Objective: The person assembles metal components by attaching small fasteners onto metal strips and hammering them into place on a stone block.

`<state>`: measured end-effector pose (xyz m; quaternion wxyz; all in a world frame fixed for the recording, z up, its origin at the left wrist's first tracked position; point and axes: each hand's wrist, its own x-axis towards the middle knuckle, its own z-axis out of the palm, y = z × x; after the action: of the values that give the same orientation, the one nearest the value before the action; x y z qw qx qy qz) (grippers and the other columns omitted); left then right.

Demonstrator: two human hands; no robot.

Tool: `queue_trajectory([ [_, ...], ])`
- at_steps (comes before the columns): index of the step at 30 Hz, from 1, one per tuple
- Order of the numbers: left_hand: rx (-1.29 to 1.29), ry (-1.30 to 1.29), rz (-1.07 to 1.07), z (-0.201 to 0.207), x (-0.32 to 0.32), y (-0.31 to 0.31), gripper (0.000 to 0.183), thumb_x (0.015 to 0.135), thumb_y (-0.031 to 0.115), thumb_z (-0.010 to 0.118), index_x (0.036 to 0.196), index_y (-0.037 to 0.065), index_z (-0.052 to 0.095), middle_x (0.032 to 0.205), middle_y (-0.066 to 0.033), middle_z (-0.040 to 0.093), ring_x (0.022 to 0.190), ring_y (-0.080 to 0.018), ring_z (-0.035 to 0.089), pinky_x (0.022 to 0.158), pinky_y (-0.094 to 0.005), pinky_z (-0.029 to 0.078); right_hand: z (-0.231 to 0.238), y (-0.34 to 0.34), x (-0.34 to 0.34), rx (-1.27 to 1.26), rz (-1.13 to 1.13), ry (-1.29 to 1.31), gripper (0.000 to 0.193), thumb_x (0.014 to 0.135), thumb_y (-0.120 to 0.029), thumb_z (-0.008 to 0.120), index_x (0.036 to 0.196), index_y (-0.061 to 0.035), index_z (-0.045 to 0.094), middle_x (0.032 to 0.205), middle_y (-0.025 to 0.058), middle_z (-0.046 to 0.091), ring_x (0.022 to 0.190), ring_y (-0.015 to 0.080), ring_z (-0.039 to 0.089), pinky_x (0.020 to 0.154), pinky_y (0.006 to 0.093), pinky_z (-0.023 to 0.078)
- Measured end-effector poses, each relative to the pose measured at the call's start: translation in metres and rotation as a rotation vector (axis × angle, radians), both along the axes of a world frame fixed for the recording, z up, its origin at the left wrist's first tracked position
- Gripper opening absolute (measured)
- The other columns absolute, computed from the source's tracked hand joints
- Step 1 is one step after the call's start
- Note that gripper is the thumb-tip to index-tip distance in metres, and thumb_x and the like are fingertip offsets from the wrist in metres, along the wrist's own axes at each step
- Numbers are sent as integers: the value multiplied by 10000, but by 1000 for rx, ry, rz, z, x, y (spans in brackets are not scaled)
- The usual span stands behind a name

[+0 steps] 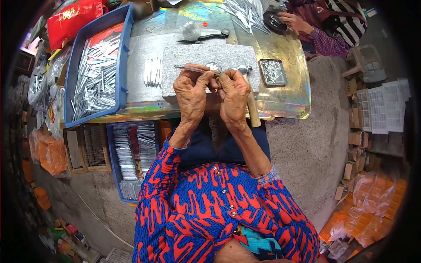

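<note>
Over a grey speckled stone slab (175,55), both my hands meet. My left hand (192,90) is closed on a slim silver metal strip (186,68), which points out to the left. Against the strip's right end, the fingers of my right hand (235,90) pinch together; whatever small part they hold is hidden. Just beyond the fingertips lies a small round dish (213,65). A hammer lies beside my right hand, its wooden handle (253,111) passing behind the wrist toward the table's front edge. Right of the slab, a small square tray (272,72) holds small silver pieces.
Similar metal strips (152,72) lie in a row left of the slab. A blue crate (124,57) full of strips stands at the left; another blue crate (115,162) sits lower. Behind the slab is a black-handled tool (215,36). At far right, a co-worker's hand (296,22) touches a black dish (275,24).
</note>
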<state>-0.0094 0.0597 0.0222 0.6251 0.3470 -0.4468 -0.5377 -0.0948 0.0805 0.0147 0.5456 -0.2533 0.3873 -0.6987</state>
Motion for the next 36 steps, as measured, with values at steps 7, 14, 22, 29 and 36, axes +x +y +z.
queue_trajectory([
  [7, -17, -86, 38, -2, 3, -9, 72, 802, 26, 600, 838, -16, 553, 665, -64, 597, 561, -91, 538, 504, -205, 449, -5, -3, 3, 25, -12, 40, 94, 872, -102, 505, 848, -14, 483, 647, -4, 495, 510, 26, 413, 415, 154, 297],
  [14, -60, -233, -21, -6, 11, -30, 96, 824, 53, 575, 890, -1, 533, 747, -69, 619, 592, -87, 561, 489, -192, 444, -6, 3, 6, -6, 96, -45, 290, 856, -96, 497, 1112, 35, 460, 758, 23, 531, 558, 45, 455, 445, 163, 333],
  [22, -47, -223, -65, -7, 7, -50, 14, 824, 35, 521, 836, 38, 516, 658, -25, 577, 526, -43, 509, 430, -176, 405, -6, 8, 2, -1, 83, 7, 353, 839, -69, 485, 1161, 62, 421, 763, 45, 528, 557, 47, 450, 434, 161, 335],
  [29, -20, -340, -150, -2, 10, -56, 7, 833, 52, 501, 830, 52, 507, 651, -2, 556, 533, -36, 503, 429, -173, 407, -2, 27, -11, 24, 89, 14, 252, 837, -55, 490, 1065, 44, 454, 747, 51, 518, 522, 42, 439, 415, 154, 325],
  [36, 4, -367, -222, 2, 13, -60, 18, 841, 52, 485, 830, 53, 499, 649, -5, 554, 540, -44, 518, 422, -177, 417, -4, 36, -17, 55, 136, -9, 266, 839, -61, 495, 1077, 49, 446, 745, 47, 520, 519, 32, 432, 411, 150, 320],
])
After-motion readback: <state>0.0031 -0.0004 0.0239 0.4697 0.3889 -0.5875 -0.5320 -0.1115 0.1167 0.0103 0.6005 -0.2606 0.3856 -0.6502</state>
